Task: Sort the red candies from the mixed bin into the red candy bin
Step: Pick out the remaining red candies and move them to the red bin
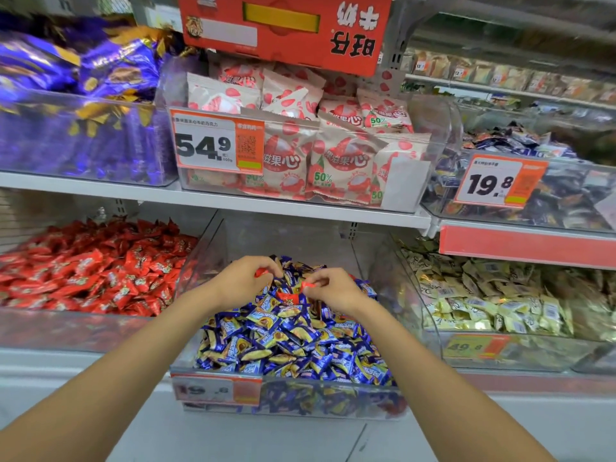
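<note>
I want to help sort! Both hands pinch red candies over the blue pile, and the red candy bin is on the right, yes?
No. The head view shows the red candy bin left of the blue pile; pale yellow candies fill the right one. Otherwise right.

On the upper white shelf (233, 200), at the far left, a clear bin (83, 141) is full of purple and gold wrappers. Beside it on the right, a second clear bin (405, 185) holds pale packets (343, 161) printed with strawberries, and its front carries an orange price tag (216, 143) reading 54.9. A red sign (286, 31) hangs above. Further right is a bin of dark blue wrappers (566, 211) with a tag (500, 181) reading 19.8. Below it, on the lower shelf at the right, lie pale yellow candies (483, 295).
</note>
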Demonstrator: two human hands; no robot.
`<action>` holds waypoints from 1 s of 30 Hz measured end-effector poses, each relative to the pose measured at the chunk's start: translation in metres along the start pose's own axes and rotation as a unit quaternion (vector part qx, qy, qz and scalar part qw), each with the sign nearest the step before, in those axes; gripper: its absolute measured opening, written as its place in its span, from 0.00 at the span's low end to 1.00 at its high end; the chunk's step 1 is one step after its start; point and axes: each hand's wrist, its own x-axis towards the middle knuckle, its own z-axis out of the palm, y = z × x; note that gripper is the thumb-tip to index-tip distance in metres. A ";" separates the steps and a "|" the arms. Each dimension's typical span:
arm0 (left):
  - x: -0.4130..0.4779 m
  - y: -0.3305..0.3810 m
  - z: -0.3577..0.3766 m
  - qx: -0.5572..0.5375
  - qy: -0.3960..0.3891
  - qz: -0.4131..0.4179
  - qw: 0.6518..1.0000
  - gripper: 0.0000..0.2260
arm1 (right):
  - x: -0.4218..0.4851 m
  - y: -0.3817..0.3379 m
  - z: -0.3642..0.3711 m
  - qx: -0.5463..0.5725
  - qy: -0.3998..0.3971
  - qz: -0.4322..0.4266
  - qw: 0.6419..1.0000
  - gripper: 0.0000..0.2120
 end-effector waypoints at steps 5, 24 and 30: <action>0.017 -0.002 0.014 0.011 0.003 0.003 1.000 0.06 | -0.013 -0.008 -0.028 0.139 0.022 0.003 0.990 0.03; 0.010 -0.011 0.006 -0.048 0.045 -0.016 0.998 0.03 | 0.020 0.022 -0.009 -0.074 0.012 0.010 0.997 0.12; 0.004 -0.008 0.003 -0.027 0.040 -0.026 0.998 0.10 | 0.033 0.028 0.001 -0.195 -0.020 -0.012 0.981 0.09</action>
